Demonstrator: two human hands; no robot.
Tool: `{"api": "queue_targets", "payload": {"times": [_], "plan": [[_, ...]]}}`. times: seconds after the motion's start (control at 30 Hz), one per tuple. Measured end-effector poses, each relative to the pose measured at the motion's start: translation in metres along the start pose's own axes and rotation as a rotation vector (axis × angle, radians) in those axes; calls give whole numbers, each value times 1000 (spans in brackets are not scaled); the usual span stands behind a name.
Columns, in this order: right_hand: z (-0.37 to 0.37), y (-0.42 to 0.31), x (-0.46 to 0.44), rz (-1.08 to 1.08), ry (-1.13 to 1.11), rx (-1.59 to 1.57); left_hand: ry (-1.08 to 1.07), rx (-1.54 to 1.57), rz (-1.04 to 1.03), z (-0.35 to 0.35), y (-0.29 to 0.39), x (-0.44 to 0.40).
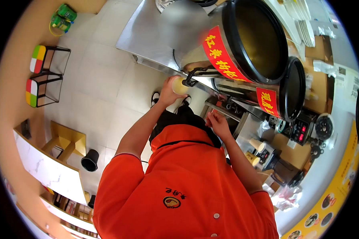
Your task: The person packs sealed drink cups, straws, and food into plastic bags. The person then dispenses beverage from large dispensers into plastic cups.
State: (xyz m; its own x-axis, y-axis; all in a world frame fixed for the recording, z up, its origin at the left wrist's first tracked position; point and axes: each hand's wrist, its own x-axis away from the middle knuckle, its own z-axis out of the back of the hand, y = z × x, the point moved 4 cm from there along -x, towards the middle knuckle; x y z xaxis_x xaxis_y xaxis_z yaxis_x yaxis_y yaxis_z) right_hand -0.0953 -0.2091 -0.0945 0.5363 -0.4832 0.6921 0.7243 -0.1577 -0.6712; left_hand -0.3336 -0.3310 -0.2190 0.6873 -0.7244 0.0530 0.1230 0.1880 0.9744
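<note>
My left hand (pixel 169 93) is wrapped round a cup (pixel 180 85) that shows pale yellow inside. The cup is right beside the black tap (pixel 190 79) of a large steel drink dispenser (pixel 195 55) with a black rim and a red label. Most of the cup's side is hidden by my fingers. My right hand (pixel 218 123) hangs near my waist with its fingers curled, close to the counter edge. What it holds, if anything, I cannot make out. A second dispenser (pixel 243 89) with a red label stands next to the first.
A steel counter (pixel 141 34) carries the dispensers. On the right are a blender (pixel 285 169), paper cups (pixel 257 145), a device with red digits (pixel 300 130) and cardboard boxes (pixel 319 85). On the left stand stools (pixel 38 59), a black bin (pixel 90 160) and a marble-topped table (pixel 48 163).
</note>
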Motion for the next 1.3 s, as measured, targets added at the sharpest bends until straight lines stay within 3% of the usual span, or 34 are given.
{"api": "queue_targets", "payload": {"times": [0.27,0.37,0.4,0.57,0.73,0.83,0.9,0.97,1.03,1.17,1.23,1.3], "plan": [[26,90,65,-144,227,-159,-48,-1,-38,-1,-26,14],[33,124,80,-51,279,99,-50,107,-13,-7,-41,28],[32,113,93,-183,264,64,-79,-7,-33,1,-10,31],[45,165,113,-142,352,104,-192,-13,93,-7,37,69],[76,201,152,-198,448,-89,-343,-16,142,-43,83,114],[94,251,174,-232,480,-308,-490,-141,-16,-90,120,134],[102,291,188,-214,543,-379,-606,-5,91,-136,160,151],[111,330,202,-211,626,-326,-694,7,38,-186,197,164],[135,355,226,-121,980,-155,-753,21,-90,-235,204,170],[187,394,270,-229,1298,303,-854,77,-69,-337,211,185],[189,433,279,-354,1180,275,-945,106,20,-386,206,194],[181,472,285,-613,940,285,-1019,78,-11,-433,213,205]]}}
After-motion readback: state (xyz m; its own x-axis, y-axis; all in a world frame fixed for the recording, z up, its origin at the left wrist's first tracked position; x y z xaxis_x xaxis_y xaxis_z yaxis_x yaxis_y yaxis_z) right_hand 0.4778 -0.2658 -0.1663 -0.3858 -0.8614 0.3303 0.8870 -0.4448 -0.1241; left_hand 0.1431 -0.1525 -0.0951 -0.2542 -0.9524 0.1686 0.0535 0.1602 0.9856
